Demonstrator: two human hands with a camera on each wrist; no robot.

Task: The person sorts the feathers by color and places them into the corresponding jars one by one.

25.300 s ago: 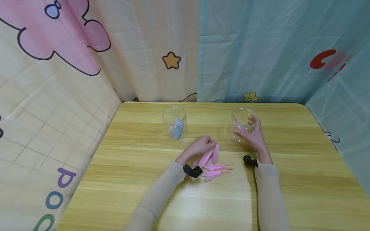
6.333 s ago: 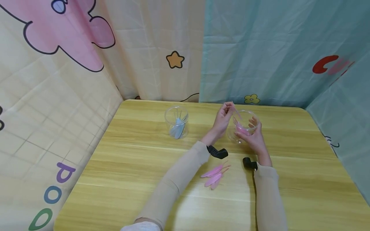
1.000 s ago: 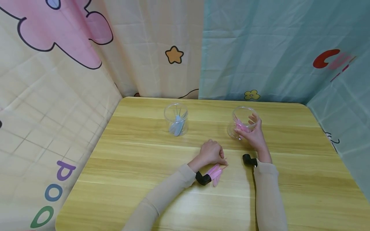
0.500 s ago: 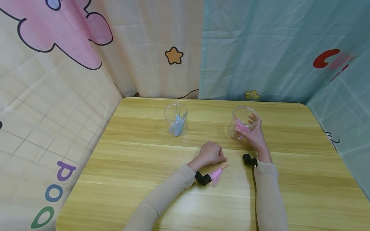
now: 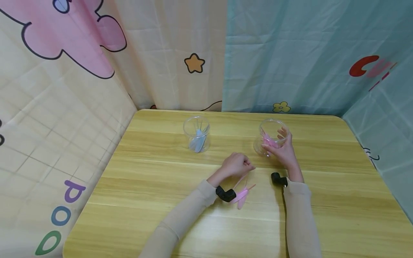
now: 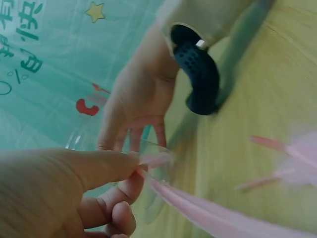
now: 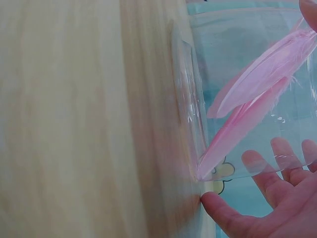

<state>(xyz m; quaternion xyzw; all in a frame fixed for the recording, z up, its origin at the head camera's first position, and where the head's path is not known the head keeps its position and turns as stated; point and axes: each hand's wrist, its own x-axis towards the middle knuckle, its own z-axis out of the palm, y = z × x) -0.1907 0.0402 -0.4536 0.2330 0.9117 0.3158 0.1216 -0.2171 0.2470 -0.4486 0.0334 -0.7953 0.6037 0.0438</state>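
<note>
My left hand (image 5: 237, 165) pinches a pink feather (image 6: 198, 210) by its quill between thumb and forefinger, its vane trailing below. In the head view it is just above the table, left of and nearer than the right hand's cup. My right hand (image 5: 285, 152) grips the right side of a clear plastic cup (image 5: 257, 146), thumb at the front and fingers behind. Several pink feathers (image 7: 265, 74) lean inside that cup. On the wood, below the left hand, lie a few loose pink feathers (image 5: 241, 199), partly hidden by the black wrist camera (image 5: 226, 194).
Another clear cup (image 5: 207, 146) stands upright at the back left, with several pale blue feathers (image 5: 198, 142) in it, quills up. The wooden table (image 5: 155, 193) ends at printed curtains (image 5: 258, 64) behind and on both sides.
The left hand has picked one pink feather from the small pile and lifted it slightly, up and away from the pile. My right hand stays on its cup, which holds more pink feathers than 25 seconds ago.
</note>
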